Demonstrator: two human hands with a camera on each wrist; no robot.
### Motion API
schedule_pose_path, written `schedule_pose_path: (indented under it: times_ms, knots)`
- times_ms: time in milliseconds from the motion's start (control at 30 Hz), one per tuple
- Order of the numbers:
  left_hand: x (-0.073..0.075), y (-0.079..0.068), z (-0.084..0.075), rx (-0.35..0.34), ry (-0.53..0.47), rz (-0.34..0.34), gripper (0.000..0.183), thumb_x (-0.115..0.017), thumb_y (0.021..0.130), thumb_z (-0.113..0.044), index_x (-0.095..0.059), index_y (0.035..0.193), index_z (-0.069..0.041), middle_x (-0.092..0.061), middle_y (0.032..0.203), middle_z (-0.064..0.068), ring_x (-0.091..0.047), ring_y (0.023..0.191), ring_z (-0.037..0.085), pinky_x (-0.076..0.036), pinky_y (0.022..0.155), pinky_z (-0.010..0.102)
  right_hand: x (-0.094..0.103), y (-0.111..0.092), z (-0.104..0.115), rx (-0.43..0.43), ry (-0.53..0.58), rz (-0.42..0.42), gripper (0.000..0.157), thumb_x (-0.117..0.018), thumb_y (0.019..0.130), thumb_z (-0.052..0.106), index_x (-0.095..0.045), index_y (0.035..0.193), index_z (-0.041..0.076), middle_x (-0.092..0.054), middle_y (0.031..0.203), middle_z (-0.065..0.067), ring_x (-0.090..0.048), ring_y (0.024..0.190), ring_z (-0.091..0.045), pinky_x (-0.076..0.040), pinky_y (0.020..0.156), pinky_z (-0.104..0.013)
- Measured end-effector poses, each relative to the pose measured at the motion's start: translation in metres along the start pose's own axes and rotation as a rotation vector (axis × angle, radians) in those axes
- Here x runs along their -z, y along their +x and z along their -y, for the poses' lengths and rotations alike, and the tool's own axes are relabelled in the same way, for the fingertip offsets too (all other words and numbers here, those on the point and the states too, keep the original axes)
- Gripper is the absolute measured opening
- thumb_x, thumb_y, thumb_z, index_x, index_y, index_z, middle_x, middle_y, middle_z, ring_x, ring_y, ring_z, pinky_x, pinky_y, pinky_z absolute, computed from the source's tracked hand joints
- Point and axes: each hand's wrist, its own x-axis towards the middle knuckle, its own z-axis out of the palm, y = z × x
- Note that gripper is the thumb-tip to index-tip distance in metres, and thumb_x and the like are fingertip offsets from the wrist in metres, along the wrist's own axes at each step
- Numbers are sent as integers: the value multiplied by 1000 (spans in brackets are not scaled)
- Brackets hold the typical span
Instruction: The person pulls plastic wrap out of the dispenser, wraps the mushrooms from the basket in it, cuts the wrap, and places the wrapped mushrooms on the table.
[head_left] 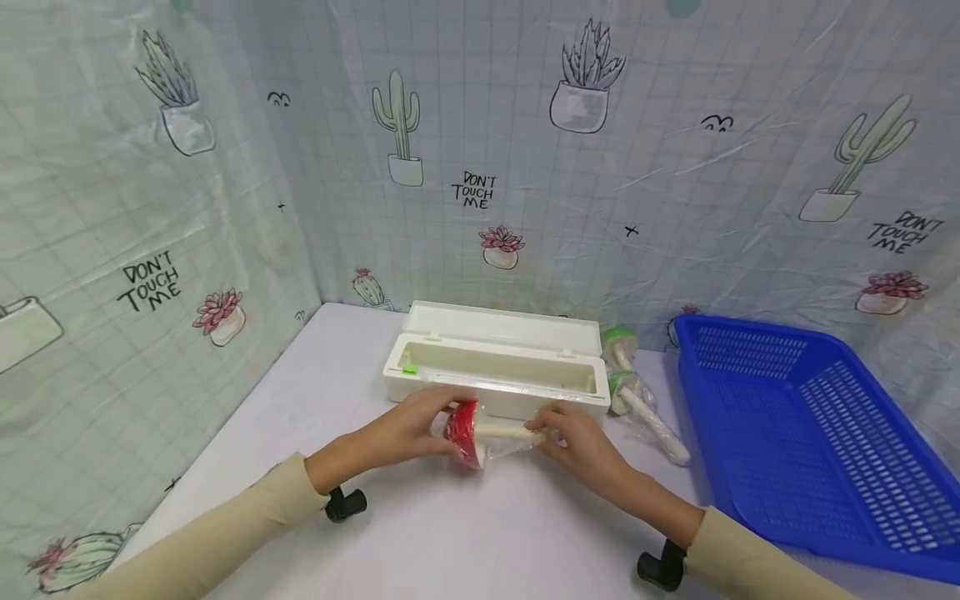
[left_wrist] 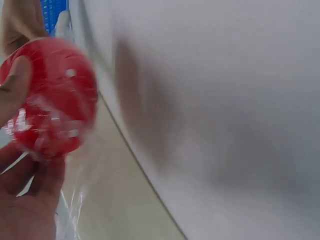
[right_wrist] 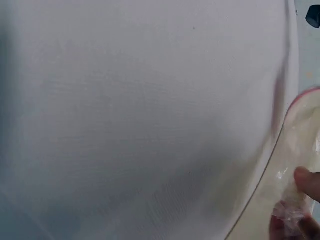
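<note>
Both hands hold a toy mushroom wrapped in clear plastic, its red cap (head_left: 460,432) to the left and pale stem (head_left: 504,431) to the right. My left hand (head_left: 417,427) grips the cap between thumb and fingers; in the left wrist view, the red cap (left_wrist: 60,90) shows white dots. At the stem's far end, my right hand (head_left: 576,440) pinches the stem and its wrapping. Just behind the mushroom stands a long white box (head_left: 495,402) with its lid (head_left: 504,327) raised. A bright green bit (head_left: 409,369) lies at the box's left end.
Right of the box lie two plastic-wrapped mushrooms with green caps, a nearer one (head_left: 645,417) and a farther one (head_left: 619,343). A blue plastic basket (head_left: 738,500) stands farther right. Patterned sheeting (head_left: 525,183) rises behind and at the left of the white table (head_left: 465,542).
</note>
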Motion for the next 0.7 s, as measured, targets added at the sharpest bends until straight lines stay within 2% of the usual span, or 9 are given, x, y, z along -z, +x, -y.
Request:
schedule_pose_path:
  times_ms: [67,200,333,400,467,533,633,700]
  knots:
    - [-1,1,1,-23,51,21,75,-93,73,-12,-55,137,-4,-60,136,8,-57,126,26,-47,107,41,-3,1,1,26,-42,12,24,-82,81,0,-75,102,9,-67,101,-2,-66,90,-19,-57,77,-31]
    - [-6,2,1,-50,141,73,69,-92,74,-10,-58,134,-7,-55,144,11,-47,137,31,-41,114,45,-10,4,2,71,-126,87,20,-82,83,4,-73,100,7,-66,92,0,-67,87,-18,-56,77,-30]
    - [-4,1,0,-26,110,130,71,-93,75,-19,-59,136,-7,-51,150,12,-41,143,31,-38,116,46,-13,5,1,83,-175,107,22,-84,81,6,-72,99,8,-65,90,1,-63,84,-14,-55,73,-27]
    - [-1,1,-1,-26,78,143,68,-91,78,-22,-60,137,-6,-50,151,12,-41,144,30,-37,116,46,-12,6,3,88,-181,117,27,-85,81,5,-70,104,7,-64,89,0,-61,80,-13,-54,71,-27]
    - [0,2,0,-32,51,140,64,-88,81,-23,-61,137,-5,-51,151,12,-43,144,29,-38,116,46,-12,7,7,58,-148,142,39,-85,83,9,-65,116,5,-65,94,-3,-60,79,-15,-53,70,-29]
    - [0,2,0,-36,36,121,60,-86,83,-20,-62,136,-5,-53,149,12,-46,142,29,-41,114,44,-11,10,14,2,-116,182,57,-83,87,20,-55,135,8,-66,107,-9,-63,85,-18,-55,73,-33]
    - [-3,4,1,1,-22,73,60,-88,81,-18,-60,134,-6,-60,139,9,-55,133,25,-48,108,37,-9,16,29,-108,-85,247,82,-77,91,43,-33,156,22,-58,128,-15,-66,92,-25,-57,76,-41]
    - [-5,5,0,33,-72,35,61,-89,79,-16,-58,131,-6,-62,130,6,-59,127,24,-51,104,34,-8,23,39,-167,-99,294,85,-70,92,56,-24,161,34,-53,132,-16,-65,90,-29,-57,74,-44]
